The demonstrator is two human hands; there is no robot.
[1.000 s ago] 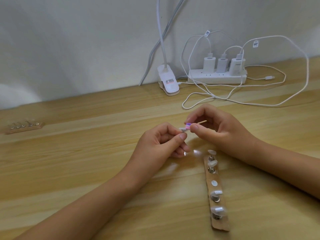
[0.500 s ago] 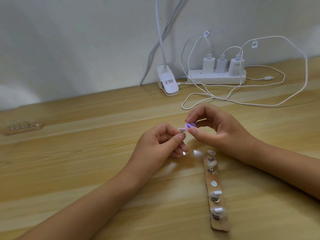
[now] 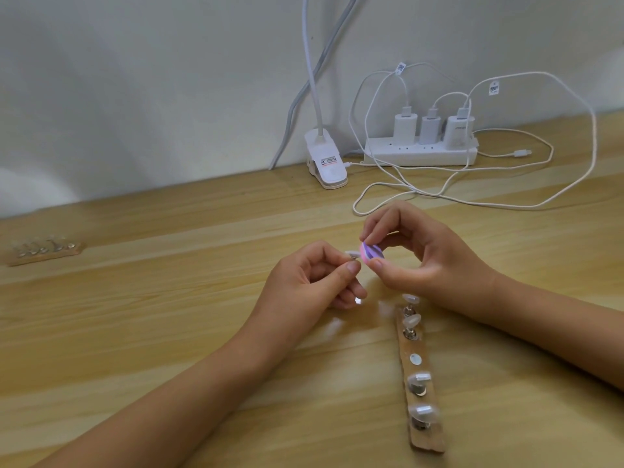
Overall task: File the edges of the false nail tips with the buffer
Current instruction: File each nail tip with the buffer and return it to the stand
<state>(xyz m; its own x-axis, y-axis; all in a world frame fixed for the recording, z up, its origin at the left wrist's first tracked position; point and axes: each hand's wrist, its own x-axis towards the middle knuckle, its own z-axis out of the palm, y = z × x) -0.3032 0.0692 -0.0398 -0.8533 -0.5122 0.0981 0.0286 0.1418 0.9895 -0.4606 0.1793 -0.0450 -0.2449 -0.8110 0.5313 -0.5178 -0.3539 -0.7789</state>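
Wooden bench [image 3: 135, 332] against a white wall [image 3: 135, 79]. Mid-bench, the left hand [image 3: 304, 288] pinches a nail tip [image 3: 352, 254] touching the pink buffer [image 3: 372, 255] pinched in the right hand [image 3: 425, 261]; power strip [image 3: 422, 154] at the back edge. Buffer has tilted, showing more face.

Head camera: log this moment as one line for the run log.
step: filing tip edge | left hand: pinches nail tip | right hand: pinches buffer at tip's edge | wooden holder: four tips mounted, one spot bare
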